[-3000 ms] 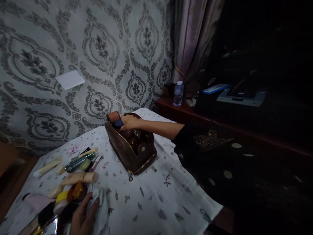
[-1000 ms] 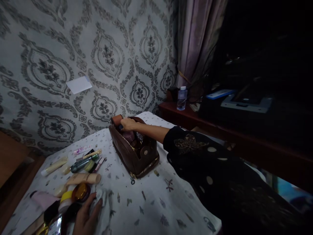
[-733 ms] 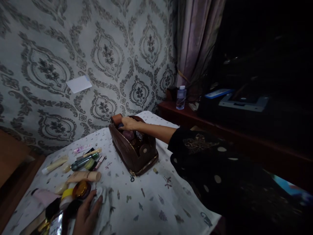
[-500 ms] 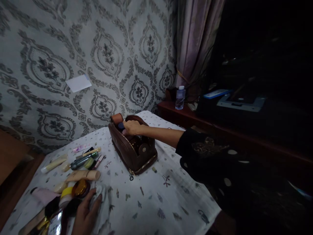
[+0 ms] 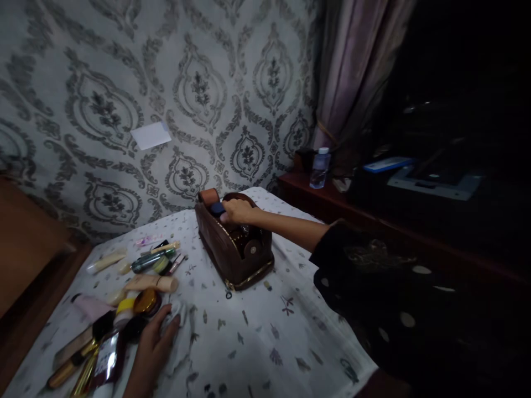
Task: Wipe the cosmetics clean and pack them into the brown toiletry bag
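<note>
A brown open cosmetic bag [image 5: 232, 251] stands on a table covered with a white printed cloth [image 5: 257, 331]. My right hand [image 5: 238, 211] reaches into the bag's far end, its fingers curled on a small dark blue item [image 5: 217, 208] next to a brown-capped thing [image 5: 208, 195]. Near the front left, my left hand [image 5: 153, 345] lies flat on the cloth with fingers stretched, touching a small white object [image 5: 173, 315] beside a heap of cosmetics [image 5: 124, 309].
Tubes, pens and jars [image 5: 145, 262] lie scattered at the table's left. A patterned wall with a white note [image 5: 150, 135] is behind. A dark wooden shelf [image 5: 315, 193] at right carries a water bottle [image 5: 319, 168] and flat devices [image 5: 431, 179].
The view has shifted a little, so everything sits further right. My right hand stays at the bag's far end on the blue item. My left hand has barely moved.
</note>
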### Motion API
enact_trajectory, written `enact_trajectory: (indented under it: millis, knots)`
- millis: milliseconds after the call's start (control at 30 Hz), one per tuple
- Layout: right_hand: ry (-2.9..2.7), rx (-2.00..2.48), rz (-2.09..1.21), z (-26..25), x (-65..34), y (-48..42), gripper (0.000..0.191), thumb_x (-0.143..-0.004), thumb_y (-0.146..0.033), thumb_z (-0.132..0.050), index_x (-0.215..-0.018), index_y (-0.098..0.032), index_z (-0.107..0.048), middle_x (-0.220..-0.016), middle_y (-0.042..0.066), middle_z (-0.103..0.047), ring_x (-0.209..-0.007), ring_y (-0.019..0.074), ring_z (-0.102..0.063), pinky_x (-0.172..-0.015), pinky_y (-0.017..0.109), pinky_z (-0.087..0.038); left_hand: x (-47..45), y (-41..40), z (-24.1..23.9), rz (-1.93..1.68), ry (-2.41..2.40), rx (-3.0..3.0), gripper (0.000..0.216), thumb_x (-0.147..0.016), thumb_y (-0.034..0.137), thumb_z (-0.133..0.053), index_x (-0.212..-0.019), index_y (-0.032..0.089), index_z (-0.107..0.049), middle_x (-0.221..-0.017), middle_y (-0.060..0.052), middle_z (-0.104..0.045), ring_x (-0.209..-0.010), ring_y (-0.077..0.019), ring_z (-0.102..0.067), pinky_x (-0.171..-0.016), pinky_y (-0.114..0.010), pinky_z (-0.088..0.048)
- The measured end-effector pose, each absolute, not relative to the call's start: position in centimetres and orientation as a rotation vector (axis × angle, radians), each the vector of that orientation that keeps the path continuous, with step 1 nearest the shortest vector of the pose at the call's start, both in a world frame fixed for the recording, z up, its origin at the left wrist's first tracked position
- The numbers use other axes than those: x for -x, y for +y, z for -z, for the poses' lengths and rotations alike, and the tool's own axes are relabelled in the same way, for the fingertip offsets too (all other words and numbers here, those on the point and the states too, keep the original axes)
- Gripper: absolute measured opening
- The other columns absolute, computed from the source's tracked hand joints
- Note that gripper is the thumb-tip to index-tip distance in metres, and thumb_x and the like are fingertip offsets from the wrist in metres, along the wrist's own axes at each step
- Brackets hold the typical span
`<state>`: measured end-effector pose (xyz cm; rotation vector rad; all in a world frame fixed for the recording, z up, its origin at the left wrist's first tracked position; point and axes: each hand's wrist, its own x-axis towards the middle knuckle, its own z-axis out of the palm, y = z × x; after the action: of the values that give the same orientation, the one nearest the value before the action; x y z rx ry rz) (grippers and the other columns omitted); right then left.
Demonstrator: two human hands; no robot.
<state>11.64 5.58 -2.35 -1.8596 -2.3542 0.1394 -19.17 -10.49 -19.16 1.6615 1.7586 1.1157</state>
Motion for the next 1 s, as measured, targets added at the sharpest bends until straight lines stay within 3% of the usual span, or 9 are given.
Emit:
enact_trajectory:
  millis: [200,367,600,733,867,1000]
  knots:
    - [-2.305,1.781,0.035,1.5,-11.0,4.6,0.038,-0.093,-0.037,-0.055,-0.12,-0.012,-0.061,-0.123,0.019,-0.063,-0.109,0.0298,-0.063,-0.085,0.035,-0.048,18.2,-11.3,18.0,-1.093,1.692,-1.614,0.049,-0.072,0.056,-0.063,-0.098,0.016,-0.073,-0.101,-0.008,-0.076,-0.101,-0.0293,-0.068,-0.092,-0.04,-0.053]
    - [-2.209,1.294,0.159,1.1,-8.4,1.4,0.024,-0.097,-0.026,-0.045,-0.108,-0.016,-0.064,-0.111,0.012,-0.063,-0.103,0.0243,-0.059,-0.087,0.033,-0.045,17.9,-11.8,17.8,-1.109,1.662,-1.698,0.038,-0.081,0.047,-0.058,-0.1,0.017,-0.072,-0.102,-0.007,-0.075,-0.098,-0.0261,-0.066,-0.087,-0.035,-0.052]
    - [-2.632,0.896,-0.183,6.1,-1.5,-3.5,0.022,-0.094,-0.023,-0.052,-0.11,-0.016,-0.065,-0.108,0.01,-0.063,-0.1,0.0221,-0.06,-0.086,0.03,-0.045,18.3,-12.3,17.6,-1.136,1.597,-1.884,0.027,-0.086,0.032,-0.052,-0.101,0.014,-0.066,-0.098,-0.008,-0.072,-0.092,-0.0231,-0.064,-0.084,-0.033,-0.05]
    - [-2.687,0.981,-0.409,10.8,2.1,-3.7,0.026,-0.091,-0.019,-0.056,-0.116,-0.014,-0.062,-0.115,0.012,-0.062,-0.104,0.0214,-0.06,-0.09,0.03,-0.045,19.2,-13.5,16.7,-1.036,1.544,-2.067,0.02,-0.089,0.024,-0.049,-0.098,0.015,-0.065,-0.095,-0.008,-0.07,-0.091,-0.0217,-0.064,-0.084,-0.032,-0.049]
    - [-2.556,1.127,-0.466,14.1,4.6,-2.7,0.042,-0.086,-0.015,-0.058,-0.128,-0.014,-0.055,-0.117,0.012,-0.06,-0.101,0.0215,-0.062,-0.087,0.03,-0.047,21.4,-14.7,16.7,-0.986,1.567,-2.145,0.017,-0.09,0.019,-0.049,-0.097,0.016,-0.064,-0.095,-0.008,-0.069,-0.092,-0.0209,-0.064,-0.083,-0.031,-0.05]
    - [-2.463,1.148,-0.456,15.4,6.1,-2.0,0.039,-0.085,-0.006,-0.048,-0.122,-0.016,-0.058,-0.112,0.009,-0.061,-0.101,0.0186,-0.061,-0.092,0.029,-0.046,24.0,-15.7,17.1,-1.047,1.643,-2.103,0.02,-0.09,0.019,-0.05,-0.103,0.016,-0.064,-0.102,-0.01,-0.069,-0.097,-0.0221,-0.064,-0.087,-0.033,-0.05]
